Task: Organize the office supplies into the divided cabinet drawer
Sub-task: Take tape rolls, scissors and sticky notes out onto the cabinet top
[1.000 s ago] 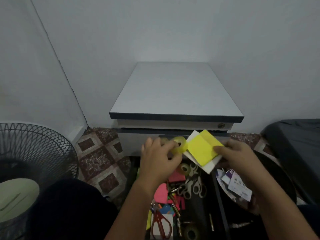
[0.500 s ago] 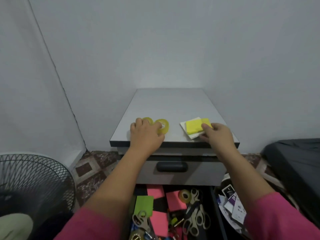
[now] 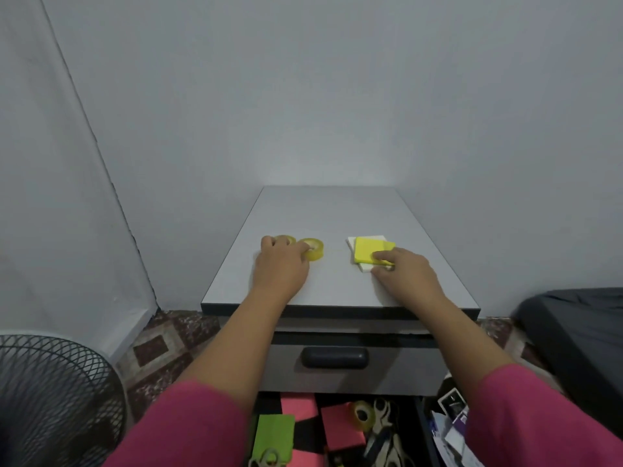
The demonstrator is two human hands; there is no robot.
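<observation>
Two yellowish tape rolls (image 3: 312, 248) lie flat side by side on the cabinet top (image 3: 332, 214), toward its left edge and about midway from front to back. The left hand (image 3: 281, 266) rests over them with fingers curled, its fingertips on the right roll and covering part of the left roll (image 3: 286, 239); whether it grips either one I cannot tell. Toward the right edge of the top, level with the rolls and well apart from them, lies a stack of sticky notes (image 3: 367, 251): a yellow pad on a white one, slightly askew. The right hand (image 3: 404, 269) pinches the stack's near right corner, index finger on top of the yellow pad and thumb at the white pad's front edge. Both arms wear pink sleeves (image 3: 188, 426). Below the top's front edge is a closed drawer with a dark handle (image 3: 334, 357). Lower still an open drawer (image 3: 421, 429) holds a green pad (image 3: 273, 436), pink pads (image 3: 340, 424), another tape roll (image 3: 362, 414) and scissors (image 3: 384, 433), jumbled together. Loose cards (image 3: 450, 423) lie just right of that drawer. A black wire fan guard (image 3: 57, 399) stands at the lower left on the patterned tile floor (image 3: 158, 345), and a dark cushion (image 3: 580, 335) sits at the right.
</observation>
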